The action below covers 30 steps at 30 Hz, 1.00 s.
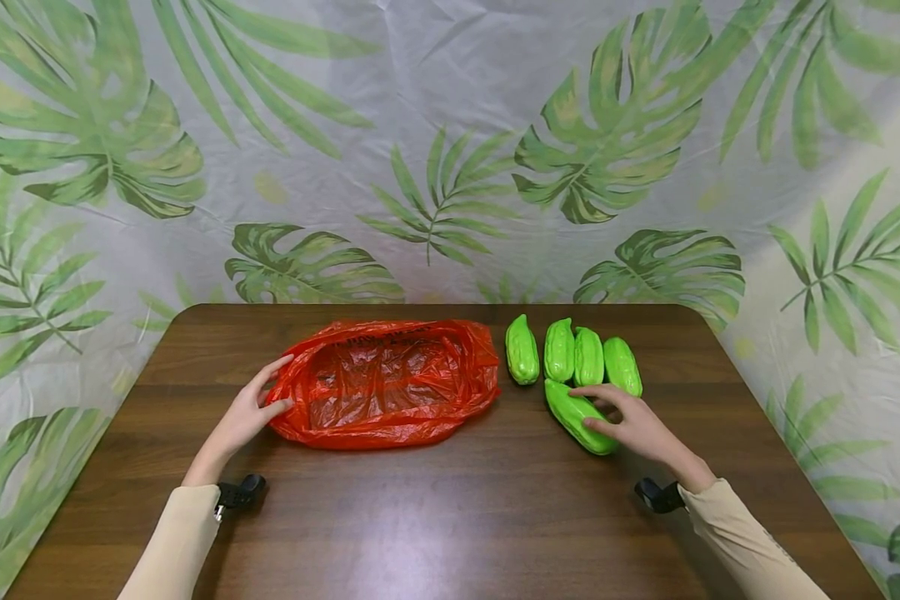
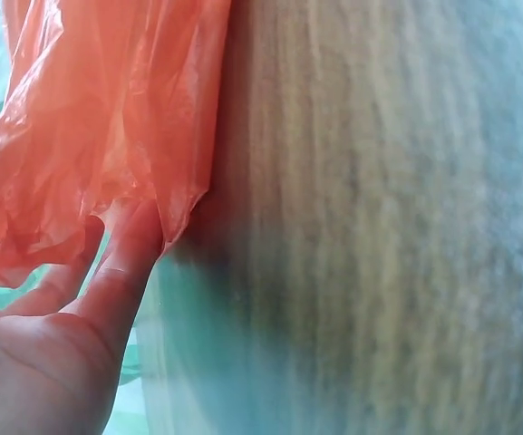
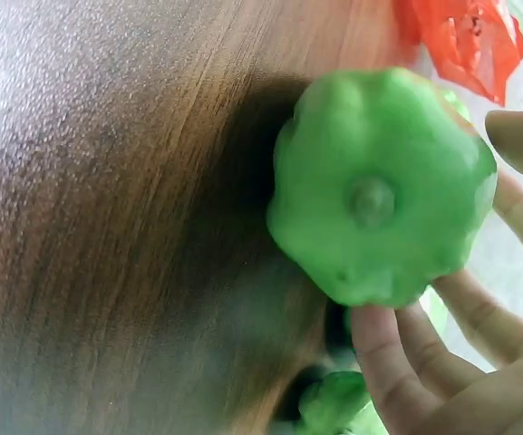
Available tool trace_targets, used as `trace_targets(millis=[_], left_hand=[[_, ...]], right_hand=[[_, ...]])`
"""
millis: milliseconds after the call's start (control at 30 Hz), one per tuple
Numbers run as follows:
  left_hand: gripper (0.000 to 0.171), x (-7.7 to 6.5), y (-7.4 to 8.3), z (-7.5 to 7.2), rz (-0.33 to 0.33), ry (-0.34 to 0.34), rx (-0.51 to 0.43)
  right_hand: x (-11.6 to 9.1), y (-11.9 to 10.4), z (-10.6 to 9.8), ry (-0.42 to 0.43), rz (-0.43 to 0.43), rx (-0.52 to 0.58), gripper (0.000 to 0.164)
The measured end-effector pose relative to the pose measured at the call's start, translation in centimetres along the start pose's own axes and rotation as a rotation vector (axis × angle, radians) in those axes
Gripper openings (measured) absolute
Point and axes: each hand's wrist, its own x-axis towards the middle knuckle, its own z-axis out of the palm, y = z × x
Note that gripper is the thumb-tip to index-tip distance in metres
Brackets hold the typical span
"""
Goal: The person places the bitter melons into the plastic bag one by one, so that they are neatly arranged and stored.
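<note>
A red plastic bag (image 1: 390, 437) lies on the table with its mouth spread wide. At its left end my left hand (image 1: 242, 417) touches the rim with spread, fairly straight fingers; in the left wrist view, red film covers some fingertips. My right hand (image 1: 641, 429) holds the nearest green bitter melon (image 1: 576, 419), a glossy, ridged one lying at a slant. The right wrist view shows that melon's lobed end (image 3: 370, 195), with fingers along one side and the thumb by another. Behind it lie several similar melons (image 1: 589, 357) side by side, right of the bag.
All of this is on a dark brown wooden table (image 1: 420, 517) with rounded far corners. A pale curtain (image 1: 450, 125) printed with green leaves hangs behind and beside it. Black wrist cameras sit under both wrists.
</note>
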Motion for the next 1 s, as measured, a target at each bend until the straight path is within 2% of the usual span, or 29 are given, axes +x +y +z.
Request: trace_targets(millis=[267,433,767,1000], left_hand=[[0.065,-0.1,-0.4,-0.1,0.004,-0.009,-0.01],[0.065,-0.1,-0.6,-0.1,0.001,-0.012,-0.01],[0.065,-0.1,-0.7,0.1,-0.013,-0.004,-0.007],[0.064,-0.3,-0.6,0.1,-0.008,0.019,-0.004]], right_hand=[[0.1,0.2,0.1,-0.032,-0.046,-0.012,0.042],[0.1,0.1,0.1,-0.044,-0.033,-0.018,0.041],[0.5,-0.5,-0.1,-0.017,0.011,0.013,0.042],[1.1,-0.8,-0.4,0.017,-0.005,0.037,0.045]])
